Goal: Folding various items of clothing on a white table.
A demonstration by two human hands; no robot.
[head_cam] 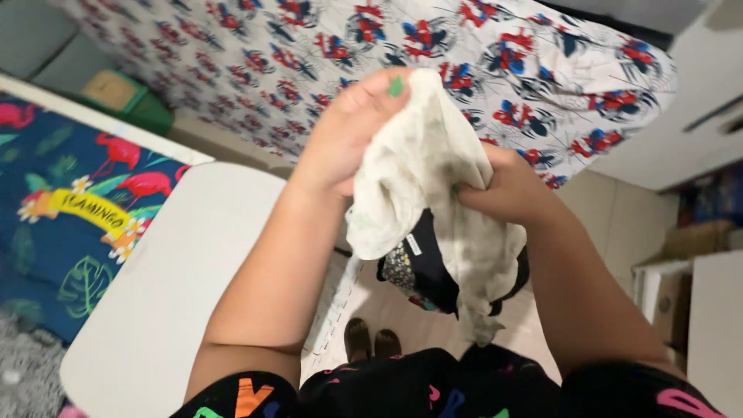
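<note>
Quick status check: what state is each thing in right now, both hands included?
left hand: closed on the cloth's top edge
right hand: closed on the cloth's side
pale cloth: bunched, held up, hanging
dark garment: dangling under the cloth
white table: standing at left

Both hands hold a cloth [418,178] up in front of the chest, the left hand [348,131] at its upper left, the right hand [507,190] at its right. A smaller garment [422,267] hangs under the cloth. A counter [178,286] lies lower left, a bed [62,209] left of it, a sheet [464,62] behind the hands.
</note>
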